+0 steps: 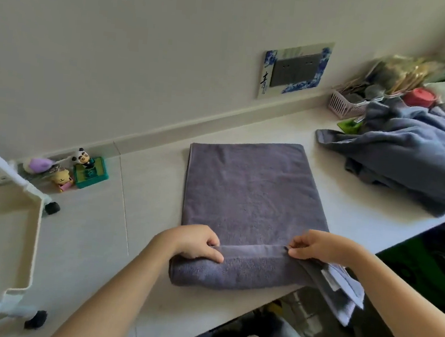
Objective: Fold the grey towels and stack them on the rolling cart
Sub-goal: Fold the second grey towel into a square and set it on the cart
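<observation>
A grey towel (254, 199) is laid flat on the white bench (150, 215), its long axis running away from the person toward the wall; the near end is turned up into a thick fold lying crosswise, directly under both hands. The left hand (197, 242) is curled over the left part of that fold, the thumb pressed on the front of it; the right hand (314, 249) pinches the upper edge of the fold at its right part, fingers bent. Both hands are about equally near to the towel, and the unfolded part lies straight ahead of them; so the coming move is judged to go forward, away from the body. More grey towels (409, 157) are heaped unfolded at the far right of the bench; the rolling cart (3, 227) stands well apart at the left, nearer to the left hand.
</observation>
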